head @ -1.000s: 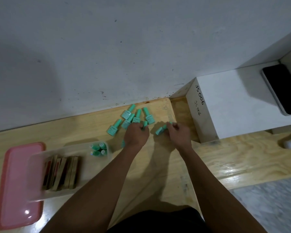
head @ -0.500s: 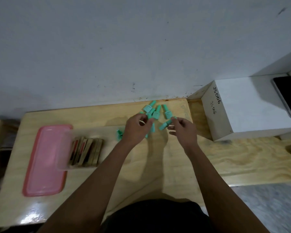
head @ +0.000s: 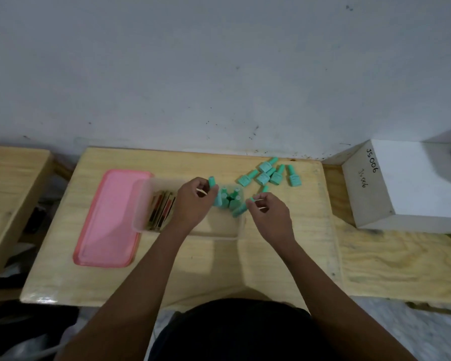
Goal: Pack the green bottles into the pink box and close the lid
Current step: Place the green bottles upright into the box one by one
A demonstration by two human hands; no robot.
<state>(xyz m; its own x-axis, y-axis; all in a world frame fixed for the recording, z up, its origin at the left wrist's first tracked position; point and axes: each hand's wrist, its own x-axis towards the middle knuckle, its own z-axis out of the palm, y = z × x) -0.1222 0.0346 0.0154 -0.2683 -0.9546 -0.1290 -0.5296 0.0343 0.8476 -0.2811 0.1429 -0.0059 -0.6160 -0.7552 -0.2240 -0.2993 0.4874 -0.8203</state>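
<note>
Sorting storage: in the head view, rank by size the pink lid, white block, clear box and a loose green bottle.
White block
Pink lid and clear box, too alike to rank
Loose green bottle

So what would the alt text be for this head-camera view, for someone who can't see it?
A person's left hand and right hand each hold a small green bottle over a clear plastic box on a pale wooden table. A flat pink lid lies to its left, and more green bottles lie loose near the wall.
</note>
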